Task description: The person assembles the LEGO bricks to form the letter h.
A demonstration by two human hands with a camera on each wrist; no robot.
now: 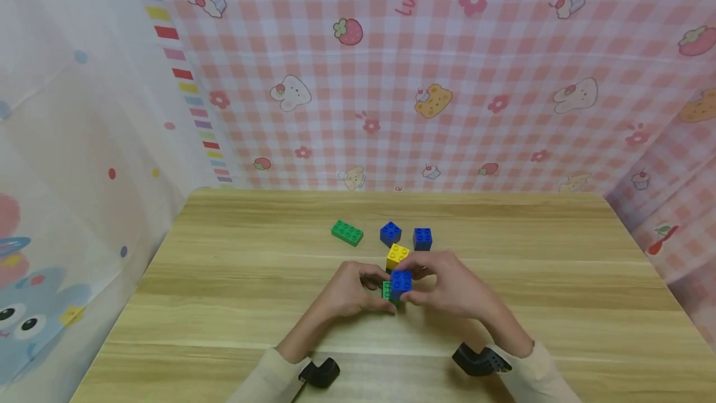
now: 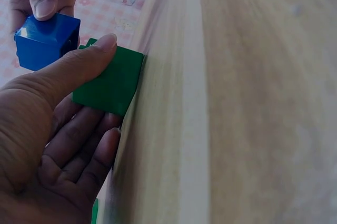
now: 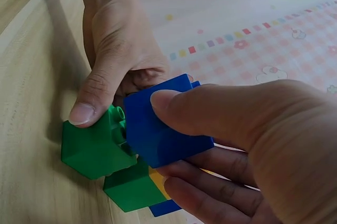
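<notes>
My left hand [image 1: 354, 289] pinches a green building block [image 2: 113, 79] between thumb and fingers, low at the tabletop. Over that block's studs, my right hand [image 1: 450, 285] holds a blue building block [image 3: 166, 121] by its sides. The blue block is tilted in the right wrist view, with green studs showing beside it; whether the two touch I cannot tell. Just beyond the hands stands a yellow block [image 1: 398, 255], and the right wrist view shows a second green block [image 3: 134, 187] against it. My right fingers partly cover the yellow one.
Farther back on the wooden table [image 1: 252, 254] lie a long green block [image 1: 347, 232] and two blue blocks, one turned cornerwise [image 1: 390, 233] and one square-on [image 1: 422, 239]. A checked curtain [image 1: 380, 67] hangs behind the table's far edge.
</notes>
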